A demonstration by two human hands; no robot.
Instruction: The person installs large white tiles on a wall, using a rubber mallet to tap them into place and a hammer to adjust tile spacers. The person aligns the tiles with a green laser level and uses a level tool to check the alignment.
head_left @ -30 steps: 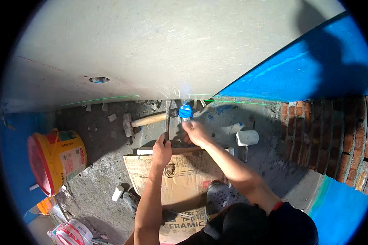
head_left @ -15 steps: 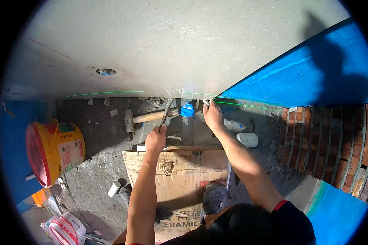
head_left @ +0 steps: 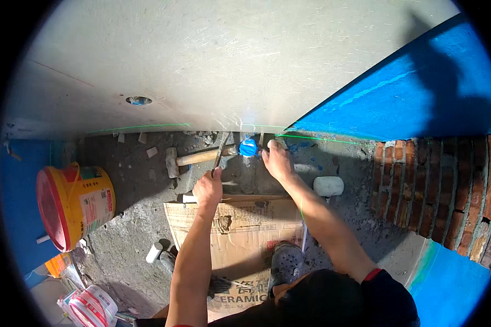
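- Right hand (head_left: pixel 278 162) has shifted leftward from the foot of the pale slab (head_left: pixel 229 65), now beside a blue-covered fitting (head_left: pixel 248 146); fingers curled, grip unclear from here.
- Left hand (head_left: pixel 208 188) clasps metal bar (head_left: pixel 222 148), far end at slab's lower edge, perhaps for leverage.
- Left forearm (head_left: pixel 193 256) reaches forward over cardboard (head_left: pixel 251 218).
- Hammer (head_left: pixel 202 157) lies beyond, handle behind bar.

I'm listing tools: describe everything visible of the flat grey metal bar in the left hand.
The flat grey metal bar looks narrow and straight. The left hand grips its near end. It slants away, slightly rightward, visually crossing the wooden hammer handle; its tip is near the large pale panel, contact unclear.
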